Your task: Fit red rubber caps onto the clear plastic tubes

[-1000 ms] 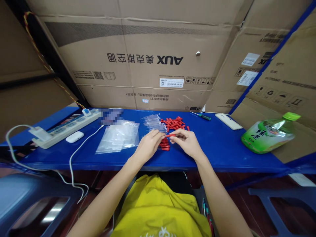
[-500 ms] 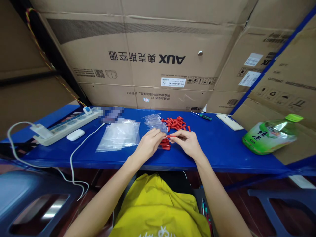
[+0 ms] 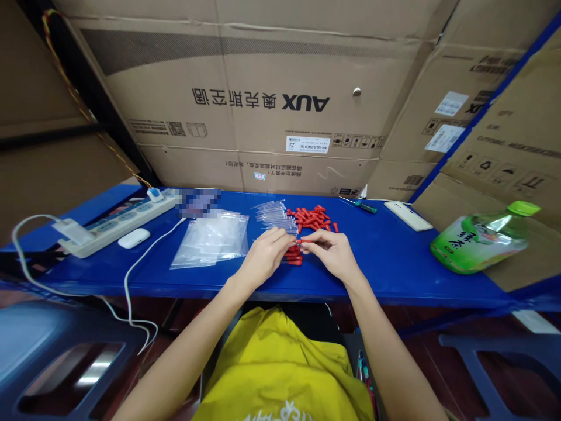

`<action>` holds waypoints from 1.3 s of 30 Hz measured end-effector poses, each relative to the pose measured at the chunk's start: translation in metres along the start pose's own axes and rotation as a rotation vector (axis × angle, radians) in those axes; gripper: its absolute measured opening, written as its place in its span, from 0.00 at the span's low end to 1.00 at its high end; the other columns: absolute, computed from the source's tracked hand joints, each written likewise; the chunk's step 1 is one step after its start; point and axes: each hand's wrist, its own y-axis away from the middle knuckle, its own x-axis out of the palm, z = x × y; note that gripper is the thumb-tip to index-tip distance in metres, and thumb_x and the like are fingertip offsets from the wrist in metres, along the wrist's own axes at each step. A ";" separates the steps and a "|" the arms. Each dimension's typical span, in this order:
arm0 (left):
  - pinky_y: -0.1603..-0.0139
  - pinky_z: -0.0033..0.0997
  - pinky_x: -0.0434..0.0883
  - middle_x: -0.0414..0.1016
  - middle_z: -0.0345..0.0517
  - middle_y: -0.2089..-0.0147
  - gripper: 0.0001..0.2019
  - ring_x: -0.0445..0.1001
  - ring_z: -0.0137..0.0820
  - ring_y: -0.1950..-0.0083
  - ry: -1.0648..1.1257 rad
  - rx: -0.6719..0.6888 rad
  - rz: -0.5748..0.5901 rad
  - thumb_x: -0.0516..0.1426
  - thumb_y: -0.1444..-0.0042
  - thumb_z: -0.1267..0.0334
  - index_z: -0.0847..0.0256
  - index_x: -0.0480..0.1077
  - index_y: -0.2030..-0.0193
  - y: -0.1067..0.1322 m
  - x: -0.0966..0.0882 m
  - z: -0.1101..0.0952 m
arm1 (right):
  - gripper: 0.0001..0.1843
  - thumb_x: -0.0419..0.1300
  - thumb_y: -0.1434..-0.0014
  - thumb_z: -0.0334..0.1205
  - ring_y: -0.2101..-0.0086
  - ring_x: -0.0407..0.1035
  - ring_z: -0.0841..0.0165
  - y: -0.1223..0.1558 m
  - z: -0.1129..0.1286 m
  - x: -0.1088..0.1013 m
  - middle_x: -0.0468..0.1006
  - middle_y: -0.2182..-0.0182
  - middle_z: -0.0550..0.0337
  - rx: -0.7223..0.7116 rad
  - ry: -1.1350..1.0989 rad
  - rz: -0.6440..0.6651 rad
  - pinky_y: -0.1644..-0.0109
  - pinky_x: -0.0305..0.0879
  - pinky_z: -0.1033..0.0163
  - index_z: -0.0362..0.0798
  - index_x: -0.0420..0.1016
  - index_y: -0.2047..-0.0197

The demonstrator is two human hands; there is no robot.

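Observation:
My left hand [image 3: 267,254] and my right hand [image 3: 329,252] meet over the blue table [image 3: 385,257], fingers pinched together. Between their fingertips is a small red tube-shaped piece [image 3: 303,241], gripped at both ends. Just under it lie a few more red pieces [image 3: 293,256]. A heap of loose red pieces [image 3: 312,217] sits a little farther back, beside a stack of small clear plastic sleeves [image 3: 275,215].
Clear zip bags [image 3: 213,240] lie left of my hands. Farther left are a white power strip [image 3: 114,222], a white earbud case [image 3: 134,238] and a white cable [image 3: 144,257]. A screwdriver [image 3: 364,206], a white remote-like device [image 3: 405,215] and a green drink pouch [image 3: 480,237] are on the right. Cardboard boxes [image 3: 263,99] wall the back.
Both hands stay pinched on the red piece at the same spot; only the view shifts slightly.

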 end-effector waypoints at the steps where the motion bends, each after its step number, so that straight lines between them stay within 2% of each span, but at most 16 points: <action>1: 0.52 0.37 0.72 0.76 0.49 0.60 0.18 0.71 0.36 0.59 0.002 0.000 0.001 0.44 0.22 0.62 0.62 0.74 0.53 0.000 0.000 0.000 | 0.16 0.76 0.47 0.52 0.68 0.83 0.59 0.000 0.000 0.000 0.87 0.70 0.56 0.004 -0.001 0.000 0.57 0.83 0.52 0.49 0.85 0.64; 5: 0.53 0.36 0.72 0.76 0.50 0.60 0.16 0.72 0.36 0.58 0.037 -0.013 -0.021 0.45 0.23 0.62 0.62 0.74 0.51 0.001 0.001 -0.001 | 0.17 0.77 0.48 0.53 0.69 0.82 0.61 -0.001 0.002 0.000 0.86 0.70 0.57 0.020 -0.037 -0.001 0.58 0.83 0.53 0.48 0.85 0.64; 13: 0.51 0.33 0.73 0.77 0.49 0.55 0.13 0.76 0.34 0.54 0.080 -0.080 -0.094 0.50 0.24 0.60 0.59 0.74 0.48 0.001 0.002 -0.001 | 0.20 0.77 0.48 0.50 0.68 0.82 0.63 -0.002 0.002 -0.001 0.86 0.68 0.59 0.049 -0.067 0.002 0.58 0.82 0.56 0.49 0.84 0.56; 18: 0.56 0.29 0.73 0.78 0.46 0.53 0.12 0.79 0.32 0.55 0.012 -0.149 0.017 0.50 0.23 0.58 0.58 0.73 0.48 0.001 0.002 -0.002 | 0.16 0.75 0.45 0.51 0.68 0.81 0.63 -0.002 0.000 -0.004 0.85 0.70 0.59 0.016 -0.029 0.001 0.58 0.81 0.56 0.49 0.83 0.59; 22: 0.61 0.27 0.70 0.80 0.45 0.56 0.15 0.80 0.33 0.56 -0.061 -0.147 0.101 0.47 0.22 0.59 0.58 0.72 0.53 0.002 0.003 -0.001 | 0.16 0.75 0.45 0.53 0.69 0.81 0.63 -0.002 0.001 -0.005 0.85 0.70 0.58 0.005 -0.019 -0.008 0.58 0.81 0.55 0.49 0.83 0.62; 31: 0.66 0.26 0.64 0.80 0.43 0.61 0.18 0.79 0.31 0.61 -0.077 -0.119 0.096 0.44 0.22 0.58 0.58 0.70 0.59 0.003 0.003 -0.002 | 0.18 0.75 0.45 0.55 0.70 0.81 0.62 -0.001 0.004 -0.004 0.85 0.72 0.58 0.021 -0.004 0.003 0.60 0.81 0.55 0.49 0.84 0.64; 39: 0.67 0.27 0.62 0.79 0.42 0.63 0.18 0.78 0.31 0.63 -0.099 -0.109 0.093 0.44 0.22 0.58 0.58 0.70 0.60 0.003 0.004 -0.002 | 0.17 0.75 0.46 0.54 0.70 0.81 0.62 0.000 0.003 -0.004 0.85 0.71 0.58 0.028 -0.026 0.012 0.60 0.81 0.55 0.49 0.84 0.64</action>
